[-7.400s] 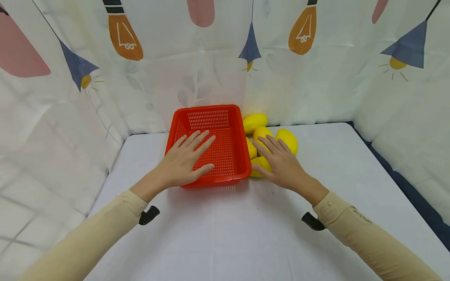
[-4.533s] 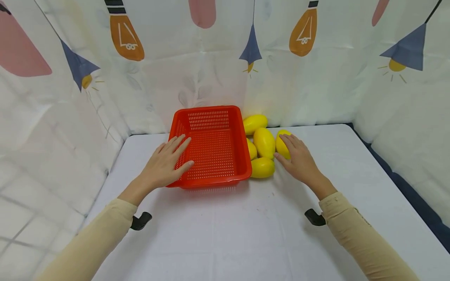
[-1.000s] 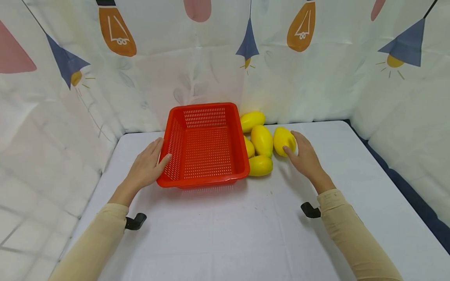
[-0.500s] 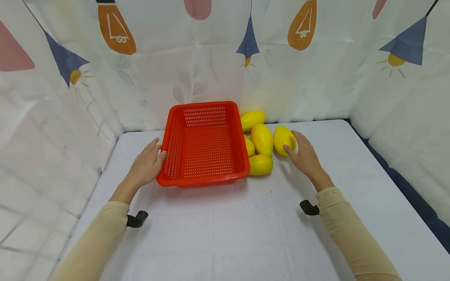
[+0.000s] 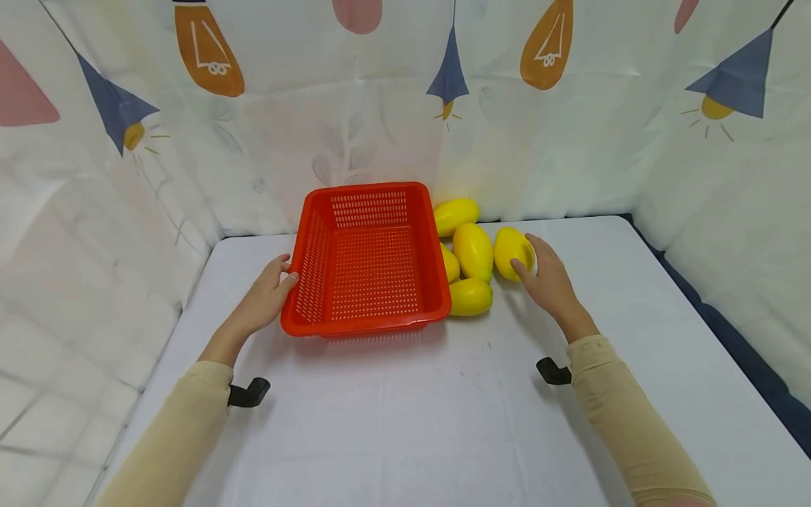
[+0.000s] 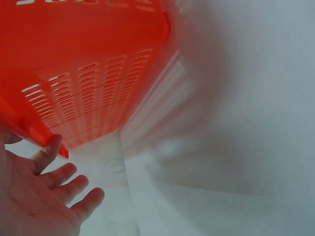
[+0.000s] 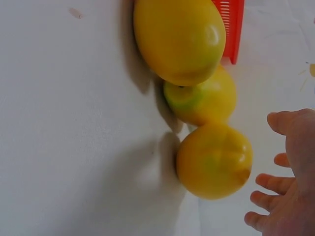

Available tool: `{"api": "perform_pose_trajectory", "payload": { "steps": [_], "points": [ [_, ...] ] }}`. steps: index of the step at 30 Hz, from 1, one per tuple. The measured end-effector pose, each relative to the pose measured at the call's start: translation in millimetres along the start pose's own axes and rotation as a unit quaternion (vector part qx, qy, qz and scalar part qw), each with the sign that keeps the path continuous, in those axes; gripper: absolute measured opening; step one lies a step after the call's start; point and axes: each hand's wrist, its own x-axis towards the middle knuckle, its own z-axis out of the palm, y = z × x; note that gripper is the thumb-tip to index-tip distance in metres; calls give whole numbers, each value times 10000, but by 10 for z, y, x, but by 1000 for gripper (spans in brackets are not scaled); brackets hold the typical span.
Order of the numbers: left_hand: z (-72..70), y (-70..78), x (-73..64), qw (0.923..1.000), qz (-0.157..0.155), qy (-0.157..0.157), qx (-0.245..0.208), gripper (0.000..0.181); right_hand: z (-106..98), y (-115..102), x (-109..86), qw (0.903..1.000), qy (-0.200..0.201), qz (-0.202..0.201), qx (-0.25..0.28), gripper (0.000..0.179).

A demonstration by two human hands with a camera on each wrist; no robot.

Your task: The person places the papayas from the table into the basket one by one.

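Observation:
A red plastic basket (image 5: 374,274) with slotted walls stands at the back of the table, nothing inside it. My left hand (image 5: 258,299) is at its left rim; in the left wrist view the index finger (image 6: 48,152) lies against the rim while the other fingers spread away. Several yellow mangoes (image 5: 472,252) lie along the basket's right side. Nearest my right hand (image 5: 550,280) is the rightmost mango (image 5: 512,252). In the right wrist view a gap shows between that mango (image 7: 214,161) and the spread fingers (image 7: 273,183).
White cloth covers the table (image 5: 405,422), and a patterned curtain (image 5: 380,127) hangs close behind the basket. One mango (image 5: 449,264) is partly hidden by the basket's right wall. A black wrist mount (image 5: 249,393) juts from the left sleeve, another (image 5: 553,371) from the right.
Both hands were spread over the basket and mangoes, then moved outward: the left to the basket's left rim, the right beside the rightmost mango. Basket and mangoes stay in place.

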Motion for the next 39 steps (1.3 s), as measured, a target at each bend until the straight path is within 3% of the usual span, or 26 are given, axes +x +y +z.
{"api": "perform_pose_trajectory", "payload": {
  "steps": [10,31,39],
  "points": [
    [-70,-38,90,9917,-310,-575,-1107,36,-3,-33,58,9999,-21,109,55,65],
    [-106,-158,52,9897,-267,-741,-1195,45,18,-8,110,9986,-145,422,271,68],
    [-76,-186,47,9868,-312,-672,-1437,45,10,24,140,9985,-113,508,173,68]
  ]
}}
